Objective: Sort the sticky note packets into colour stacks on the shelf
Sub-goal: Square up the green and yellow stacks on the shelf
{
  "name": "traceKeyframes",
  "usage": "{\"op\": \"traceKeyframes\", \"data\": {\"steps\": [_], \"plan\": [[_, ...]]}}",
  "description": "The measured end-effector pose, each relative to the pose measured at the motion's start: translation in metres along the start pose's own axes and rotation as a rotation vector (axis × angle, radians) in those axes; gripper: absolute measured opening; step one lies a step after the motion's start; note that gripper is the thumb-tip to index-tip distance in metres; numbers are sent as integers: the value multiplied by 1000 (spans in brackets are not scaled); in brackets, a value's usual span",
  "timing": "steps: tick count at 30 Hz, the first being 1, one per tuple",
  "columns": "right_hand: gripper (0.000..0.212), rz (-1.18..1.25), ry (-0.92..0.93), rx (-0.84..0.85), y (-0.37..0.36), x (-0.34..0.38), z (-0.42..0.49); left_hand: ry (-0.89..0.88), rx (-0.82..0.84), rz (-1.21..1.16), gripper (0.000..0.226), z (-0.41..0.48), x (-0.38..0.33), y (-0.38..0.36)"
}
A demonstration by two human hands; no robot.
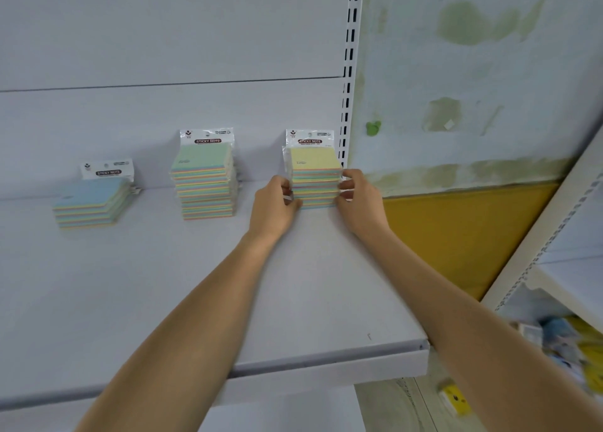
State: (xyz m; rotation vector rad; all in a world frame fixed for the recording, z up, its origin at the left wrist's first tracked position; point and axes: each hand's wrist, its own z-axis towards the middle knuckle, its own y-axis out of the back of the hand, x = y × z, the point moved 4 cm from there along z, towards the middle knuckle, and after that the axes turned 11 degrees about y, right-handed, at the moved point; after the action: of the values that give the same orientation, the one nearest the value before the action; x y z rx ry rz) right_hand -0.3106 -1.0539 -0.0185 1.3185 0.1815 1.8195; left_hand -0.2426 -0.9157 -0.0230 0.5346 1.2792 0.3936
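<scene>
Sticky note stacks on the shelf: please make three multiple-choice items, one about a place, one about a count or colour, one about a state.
1. Where is the yellow-topped stack?
A. rightmost
B. middle
C. leftmost

2. How many stacks stand on the shelf?
A. two
B. three
C. five

3. What are the hands doing?
A. hanging free
B. pressing both sides of one stack
C. lifting the blue-topped stack

Key: 1 A, it stands beside the slotted upright. 2 B, blue, green-topped stack, yellow. 3 B, left hand and right hand flank the yellow one.

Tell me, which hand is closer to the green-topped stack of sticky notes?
Left. The left hand is on the yellow-topped stack, on the side facing the green-topped stack; the right hand is on its far side.
</scene>
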Motion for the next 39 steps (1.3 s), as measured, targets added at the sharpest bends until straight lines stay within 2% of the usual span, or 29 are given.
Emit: {"op": "traceKeyframes", "data": {"steps": [6,11,20,32,37,39], "plan": [[47,9,33,-10,-1,4,-1,50,-55,-66,43,0,-1,2],[39,26,32,-35,1,8,1,24,-77,-187,31,1,-3,4],[36,-12,29,-50,2,7,0,-54,-60,-131,32,-3,-7,6],[31,20,48,-113,3,4,3,63,-84,-216,29,5,-1,6],[37,20,79,-116,1,7,3,-21,-124,-183,39,4,-4,5],[40,30,72,-120,2,6,2,-56,-111,-223,37,3,-7,5]]}}
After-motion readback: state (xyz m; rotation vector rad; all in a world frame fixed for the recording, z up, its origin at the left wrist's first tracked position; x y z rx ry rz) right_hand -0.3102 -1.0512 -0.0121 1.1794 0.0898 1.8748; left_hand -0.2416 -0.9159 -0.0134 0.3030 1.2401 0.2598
